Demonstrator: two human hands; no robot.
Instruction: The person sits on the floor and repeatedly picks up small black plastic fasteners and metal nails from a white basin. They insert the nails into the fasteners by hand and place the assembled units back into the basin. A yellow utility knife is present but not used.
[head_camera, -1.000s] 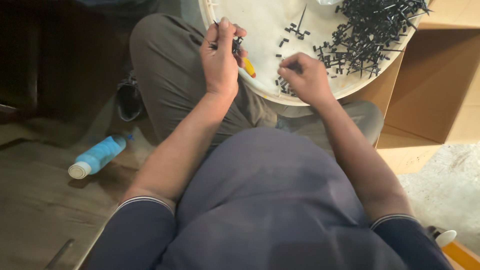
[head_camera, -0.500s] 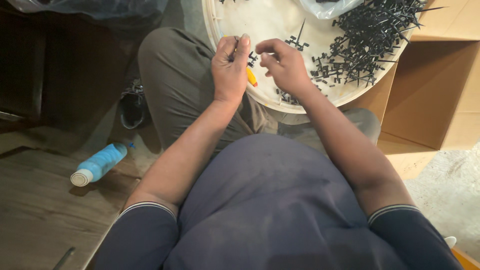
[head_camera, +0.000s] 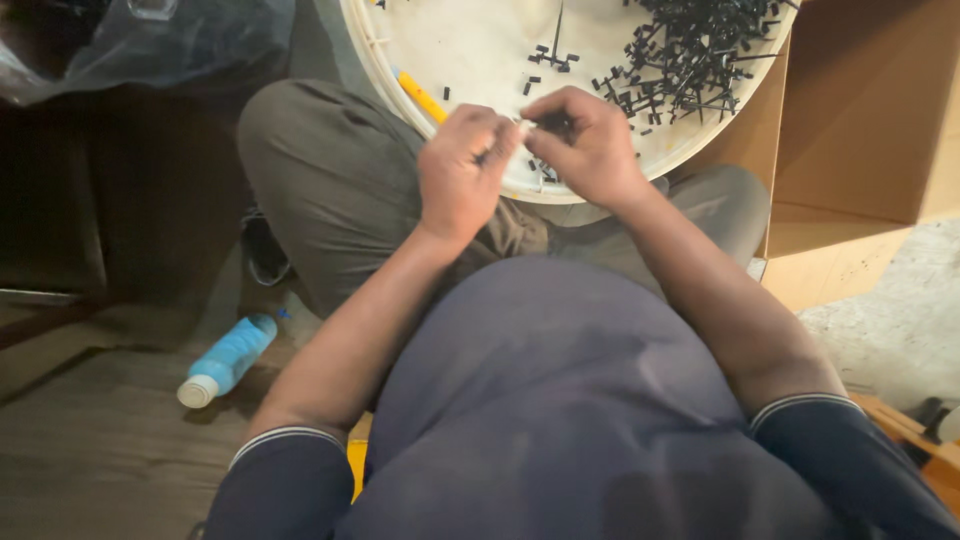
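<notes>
Both hands meet over the near rim of the tray (head_camera: 380, 70), a round, off-white dish resting on the person's lap. The left hand (head_camera: 462, 180) has its fingers curled together on a small black part (head_camera: 484, 157) that mostly hides behind them; the right hand (head_camera: 585, 145) pinches another small piece (head_camera: 556, 124) between thumb and forefinger, tips touching the left hand's. This looks like the joining step, one piece being pressed or threaded into the other. As a judgement, the next move calls for fine alignment and a firm squeeze, then a reach to the pile (head_camera: 700, 55) of black parts heaped at the tray's far right side. A few loose parts lie near the tray's middle, and a yellow tool (head_camera: 420, 95) lies inside the tray's left rim.

Right of the tray stands an open brown box (head_camera: 860, 120), plain cardboard, flaps out. Left of the tray and lower, on the floor, lies a blue bottle (head_camera: 228, 358) with a white cap, on its side. Far left of the tray, a crumpled clear bag (head_camera: 150, 45)
</notes>
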